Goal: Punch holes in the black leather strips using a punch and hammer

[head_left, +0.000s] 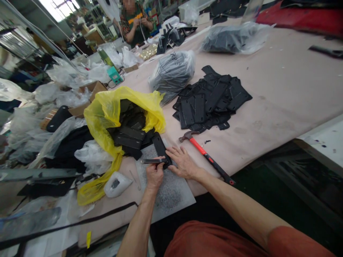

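My left hand [155,174] is closed round a dark metal hand tool [153,161], whose right end lies over the lower end of a black strap piece [159,143]. My right hand [182,162] lies with fingers spread, its fingertips at the right edge of that piece. Beneath both is a speckled board [174,194]. An open yellow bag [107,103] with black pieces inside stands beyond my left hand. To the right, a hammer with a red and black handle [205,154] lies on the table, below a pile of black pieces [214,100].
Clear plastic bags of dark pieces [174,73] stand farther back on the table [281,92]. Crumpled plastic bags [64,76] and a small teal box [114,75] are at the left. A person [135,26] sits at the far side.
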`<state>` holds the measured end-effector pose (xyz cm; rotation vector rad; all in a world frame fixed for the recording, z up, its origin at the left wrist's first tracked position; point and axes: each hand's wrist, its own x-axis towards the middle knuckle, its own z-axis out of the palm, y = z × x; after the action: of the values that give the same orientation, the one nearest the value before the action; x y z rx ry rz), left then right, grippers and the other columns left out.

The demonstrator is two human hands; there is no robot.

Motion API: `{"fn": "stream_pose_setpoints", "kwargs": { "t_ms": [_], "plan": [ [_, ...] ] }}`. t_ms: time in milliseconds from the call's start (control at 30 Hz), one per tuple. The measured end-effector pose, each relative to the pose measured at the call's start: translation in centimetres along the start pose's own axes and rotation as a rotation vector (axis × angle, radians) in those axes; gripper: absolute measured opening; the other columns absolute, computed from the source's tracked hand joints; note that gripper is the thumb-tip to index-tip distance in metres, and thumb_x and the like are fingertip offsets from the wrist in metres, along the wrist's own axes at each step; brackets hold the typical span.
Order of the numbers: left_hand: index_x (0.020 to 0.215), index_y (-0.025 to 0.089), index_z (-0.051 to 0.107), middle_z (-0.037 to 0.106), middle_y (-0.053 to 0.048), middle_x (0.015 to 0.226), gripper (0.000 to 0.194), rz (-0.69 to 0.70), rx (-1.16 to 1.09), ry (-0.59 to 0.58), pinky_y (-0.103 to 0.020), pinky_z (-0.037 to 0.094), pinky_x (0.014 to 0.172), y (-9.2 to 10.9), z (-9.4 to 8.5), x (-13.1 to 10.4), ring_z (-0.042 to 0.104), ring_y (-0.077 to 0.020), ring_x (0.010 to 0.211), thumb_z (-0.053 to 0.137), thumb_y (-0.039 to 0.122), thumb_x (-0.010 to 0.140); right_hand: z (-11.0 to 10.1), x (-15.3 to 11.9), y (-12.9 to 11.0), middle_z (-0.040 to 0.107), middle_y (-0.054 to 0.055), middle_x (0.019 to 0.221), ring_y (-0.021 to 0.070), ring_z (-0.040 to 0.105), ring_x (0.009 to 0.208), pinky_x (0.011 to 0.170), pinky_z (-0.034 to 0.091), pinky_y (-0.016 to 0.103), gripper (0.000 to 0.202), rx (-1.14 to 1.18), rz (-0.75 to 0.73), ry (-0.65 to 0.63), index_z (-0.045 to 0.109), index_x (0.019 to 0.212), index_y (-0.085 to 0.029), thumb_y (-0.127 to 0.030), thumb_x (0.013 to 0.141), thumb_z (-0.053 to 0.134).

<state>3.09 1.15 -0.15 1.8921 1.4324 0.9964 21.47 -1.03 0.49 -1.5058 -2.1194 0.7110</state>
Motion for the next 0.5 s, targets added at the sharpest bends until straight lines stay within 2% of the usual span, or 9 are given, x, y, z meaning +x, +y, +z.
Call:
{"fn": "stream_pose_setpoints", "kwargs": {
  "t_ms": [233,367,433,500],
  "plan": [
    [0.098,0.017,0.068,0.073,-0.009,0.1,0.021,0.138,0.171,-0.015,-0.036,0.053,0.091,0.2,0.8,-0.1,0.068,-0.0213,0.098,0.05,0.019,0.086,0.6,0.0,0.2,0.029,0.01,0.154,0.0317,0.021,0.141,0.113,0.009,0.056,0.069,-0.001,0.0,0.004,0.034,0.146,-0.017,-0.041,0.085,0.053],
    [0.1,0.017,0.066,0.073,-0.01,0.1,0.022,0.146,0.237,-0.05,-0.035,0.054,0.088,0.4,1.0,-0.1,0.068,-0.0213,0.096,0.048,0.018,0.087,0.3,0.2,0.5,0.031,0.011,0.153,0.0315,0.023,0.14,0.112,0.013,0.056,0.066,0.012,-0.023,-0.004,0.035,0.145,-0.017,-0.043,0.086,0.052],
    [0.101,0.017,0.066,0.073,-0.01,0.101,0.023,0.134,0.255,-0.056,-0.035,0.054,0.087,0.5,1.0,-0.1,0.068,-0.0217,0.097,0.047,0.018,0.087,-0.6,0.0,0.6,0.036,0.012,0.15,0.0302,0.028,0.137,0.111,0.019,0.053,0.059,0.023,-0.023,0.047,0.04,0.141,-0.018,-0.042,0.088,0.05],
    [0.1,0.017,0.066,0.073,-0.009,0.1,0.022,0.119,0.273,-0.06,-0.036,0.054,0.087,0.7,1.0,-0.1,0.068,-0.0222,0.096,0.048,0.018,0.087,-1.9,-0.8,1.0,0.042,0.014,0.144,0.0306,0.035,0.132,0.108,0.026,0.049,0.051,-0.004,0.056,0.167,0.045,0.135,-0.016,-0.038,0.089,0.049]
  ]
}}
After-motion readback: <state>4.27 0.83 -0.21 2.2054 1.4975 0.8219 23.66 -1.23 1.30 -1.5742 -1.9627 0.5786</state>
